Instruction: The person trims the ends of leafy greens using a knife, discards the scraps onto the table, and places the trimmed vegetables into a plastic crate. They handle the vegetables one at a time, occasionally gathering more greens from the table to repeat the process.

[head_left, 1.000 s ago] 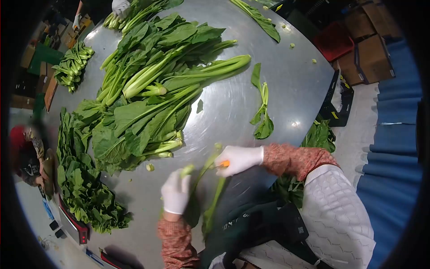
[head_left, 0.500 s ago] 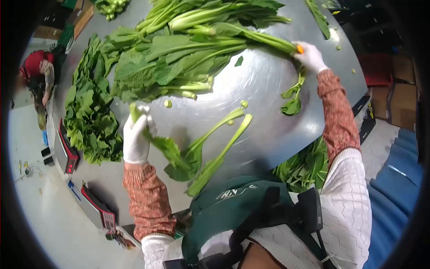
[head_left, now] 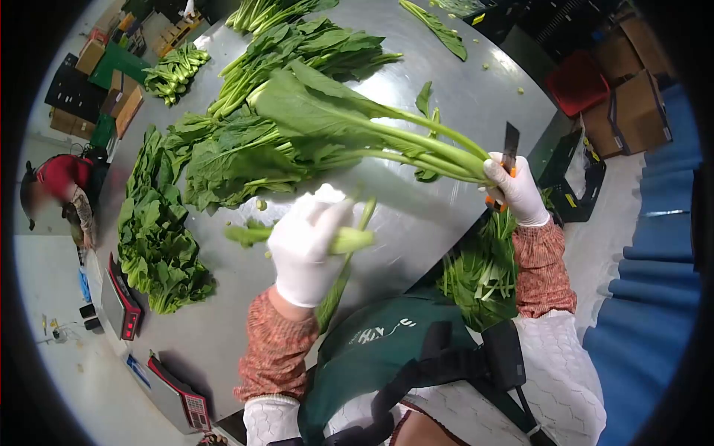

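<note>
My left hand (head_left: 306, 241), in a white glove, is closed around a short leafy green stalk (head_left: 354, 240) above the near part of the metal table. Under it lies a loose leaf stalk (head_left: 336, 293). My right hand (head_left: 520, 195), also gloved, grips a bunch of leafy greens (head_left: 424, 146) by the stem ends, leaves pointing left. The same hand holds a knife (head_left: 511, 139) with an orange handle, its dark blade pointing up and away. Behind the bunch, a small leafy sprig (head_left: 427, 175) shows partly. Piled leafy greens (head_left: 230, 167) lie beyond my left hand.
More greens line the table's left side (head_left: 160, 245). Two red-edged scales (head_left: 126, 301) (head_left: 186, 394) stand at the left edge. Cut greens (head_left: 480, 286) sit below the near right edge, near a black crate (head_left: 584, 182). A person in red (head_left: 65, 177) bends at far left.
My right hand has lifted the bunch off the pile and drawn it nearer; the knife blade now shows. My left hand has moved right with its stalk. The view has shifted.
</note>
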The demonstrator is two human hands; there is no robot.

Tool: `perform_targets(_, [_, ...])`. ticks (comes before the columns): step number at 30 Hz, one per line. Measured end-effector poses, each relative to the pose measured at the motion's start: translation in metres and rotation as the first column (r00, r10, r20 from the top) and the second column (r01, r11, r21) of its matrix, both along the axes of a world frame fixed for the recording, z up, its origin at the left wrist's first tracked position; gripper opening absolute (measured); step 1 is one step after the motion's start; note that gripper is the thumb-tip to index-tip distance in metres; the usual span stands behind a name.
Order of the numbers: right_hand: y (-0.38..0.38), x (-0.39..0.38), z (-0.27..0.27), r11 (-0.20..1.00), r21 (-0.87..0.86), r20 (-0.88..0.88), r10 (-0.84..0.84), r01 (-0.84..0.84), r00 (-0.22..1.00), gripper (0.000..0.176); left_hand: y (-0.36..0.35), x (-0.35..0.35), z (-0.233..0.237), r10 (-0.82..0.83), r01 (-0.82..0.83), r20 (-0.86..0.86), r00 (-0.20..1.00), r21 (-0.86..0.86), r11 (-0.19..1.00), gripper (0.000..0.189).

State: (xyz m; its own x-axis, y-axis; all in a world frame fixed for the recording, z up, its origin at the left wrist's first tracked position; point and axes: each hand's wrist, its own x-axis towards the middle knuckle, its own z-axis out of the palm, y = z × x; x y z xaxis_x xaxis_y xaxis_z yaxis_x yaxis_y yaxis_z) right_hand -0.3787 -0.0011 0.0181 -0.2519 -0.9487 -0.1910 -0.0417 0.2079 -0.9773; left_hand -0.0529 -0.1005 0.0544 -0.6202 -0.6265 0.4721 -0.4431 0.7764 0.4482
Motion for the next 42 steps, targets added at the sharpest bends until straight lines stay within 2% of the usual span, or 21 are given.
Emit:
perform_targets(2, [0.008,0.014,0.005,0.997,0.056,-0.034,0.061,-0.059,0.998,0.033,0.006,-0.021,0.003,-0.088,0.102,0.061,0.994,-0.271,0.957,0.039])
perform_targets(4, [0.009,0.035,0.014,0.976,0.084,-0.028,0.202,-0.199,0.979,0.027,0.020,-0.038,0.012,-0.087,0.155,0.219,0.972,-0.317,0.936,0.044])
perform_targets(6, [0.007,0.058,0.012,0.941,-0.086,-0.076,0.322,-0.328,0.944,0.028,0.030,-0.040,0.004,-0.080,0.189,0.355,0.931,-0.284,0.940,0.046])
perform_targets(8, [0.005,0.065,0.012,0.921,-0.040,-0.039,0.385,-0.387,0.922,0.020,0.039,-0.028,0.003,-0.087,0.158,0.335,0.938,-0.190,0.969,0.050])
perform_targets(9, [0.004,0.075,0.012,0.913,-0.063,0.018,0.404,-0.403,0.914,0.021,0.045,-0.023,0.009,-0.107,0.145,0.303,0.947,-0.106,0.984,0.054])
perform_targets(12, [-0.005,0.107,0.005,0.895,-0.118,0.167,0.445,-0.430,0.880,0.029,0.052,-0.002,-0.003,-0.048,0.054,0.301,0.952,-0.013,0.998,0.049])
perform_targets(13, [-0.009,0.109,-0.003,0.882,0.021,0.187,0.459,-0.471,0.868,0.032,0.053,0.005,-0.008,0.000,-0.009,0.310,0.951,0.025,1.000,0.049])
perform_targets(16, [-0.004,0.146,-0.019,0.983,-0.061,0.299,0.185,-0.175,0.936,0.033,0.049,0.027,-0.024,0.163,-0.197,0.307,0.938,0.082,0.977,0.047])
perform_targets(18, [-0.005,0.168,-0.084,0.939,-0.335,-0.112,0.047,-0.083,0.993,0.025,0.050,0.040,-0.034,0.262,-0.296,0.280,0.924,0.084,0.952,0.046])
perform_targets(20, [0.009,0.181,-0.076,0.946,-0.266,-0.488,0.034,-0.185,0.872,0.031,0.050,0.046,-0.036,0.286,-0.333,0.276,0.918,0.143,0.932,0.041])
perform_targets(21, [0.011,0.188,-0.078,0.947,-0.271,-0.464,0.029,-0.173,0.885,0.038,0.052,0.047,-0.037,0.287,-0.338,0.273,0.918,0.162,0.927,0.040])
perform_targets(24, [0.006,0.193,-0.075,0.970,-0.197,-0.434,0.042,-0.140,0.900,0.037,0.054,0.044,-0.038,0.292,-0.343,0.242,0.925,0.207,0.916,0.039])
perform_targets(25, [0.005,0.192,-0.080,0.971,-0.170,-0.461,0.075,-0.171,0.884,0.034,0.055,0.043,-0.039,0.293,-0.343,0.229,0.928,0.220,0.913,0.039])
perform_targets(28, [0.004,0.189,-0.099,0.968,-0.115,-0.368,0.166,-0.221,0.915,0.025,0.051,0.046,-0.046,0.233,-0.267,0.154,0.960,0.254,0.930,0.038])
perform_targets(29, [0.002,0.186,-0.124,0.975,0.036,-0.272,0.219,-0.217,0.937,0.018,0.048,0.050,-0.051,0.199,-0.216,0.094,0.976,0.246,0.945,0.036])
perform_targets(31, [0.004,0.171,-0.142,0.906,0.319,-0.108,0.324,-0.276,0.940,0.022,0.043,0.056,-0.043,0.183,-0.179,0.018,0.983,0.330,0.927,0.035])
perform_targets(33, [0.004,0.165,-0.133,0.950,0.205,-0.007,0.243,-0.236,0.970,0.023,0.034,0.062,-0.039,0.198,-0.181,-0.005,0.980,0.390,0.903,0.034])
perform_targets(35, [0.012,0.170,-0.117,0.968,0.149,0.134,0.184,-0.203,0.974,0.022,0.033,0.070,-0.035,0.258,-0.203,-0.013,0.966,0.576,0.792,0.036])
perform_targets(36, [0.006,0.169,-0.105,0.960,0.159,0.101,0.218,-0.232,0.971,0.022,0.028,0.070,-0.034,0.268,-0.179,-0.037,0.963,0.656,0.733,0.036])
perform_targets(40, [-0.011,0.192,-0.047,0.938,-0.219,0.280,0.324,-0.269,0.904,0.023,0.032,0.065,-0.021,0.153,-0.161,0.057,0.987,0.494,0.854,0.036])
perform_targets(42, [-0.012,0.198,-0.039,0.911,-0.311,0.125,0.323,-0.272,0.938,0.024,0.035,0.063,-0.019,0.085,-0.122,0.123,0.989,0.339,0.933,0.036])
